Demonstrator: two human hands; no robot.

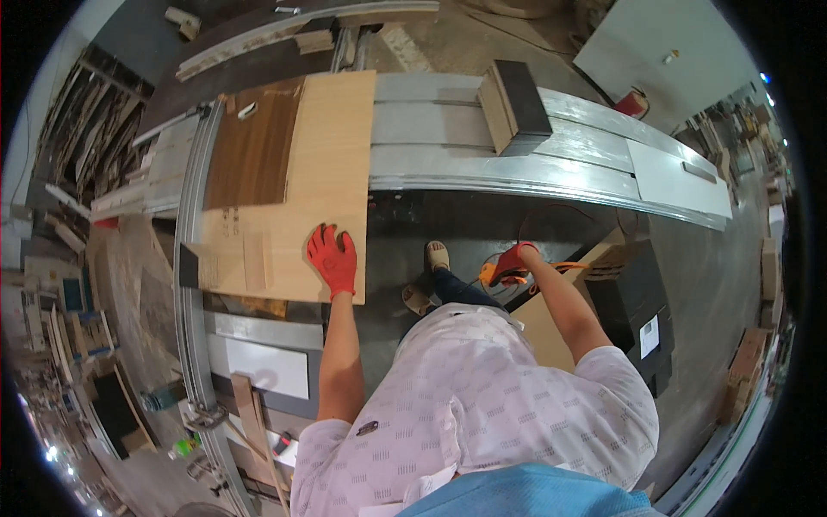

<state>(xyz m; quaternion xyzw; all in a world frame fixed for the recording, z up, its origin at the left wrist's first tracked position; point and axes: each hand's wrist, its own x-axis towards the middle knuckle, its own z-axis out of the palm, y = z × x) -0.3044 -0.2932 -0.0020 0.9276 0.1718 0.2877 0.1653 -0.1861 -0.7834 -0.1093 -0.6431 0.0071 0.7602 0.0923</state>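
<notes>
My left hand [332, 258], in a red glove, rests on a light wood-coloured panel [332, 146] with its fingers apart. A dark brown wood-grain board [254, 146] lies on the same panel, with a small white piece [248, 110] near its far end. Off to the right, my right hand [515, 262], also red-gloved, is closed around an orange air blow gun [488, 273]. An orange hose [564, 265] trails past that wrist. The fingers on the gun are partly hidden.
The panel lies across a metal sliding table [431, 125] and meets a long rail [191, 224] on the left. A dark-topped block [524, 108] stands on the table. Dark boxes [624, 297] are on the right; a white panel [267, 366] sits nearer left.
</notes>
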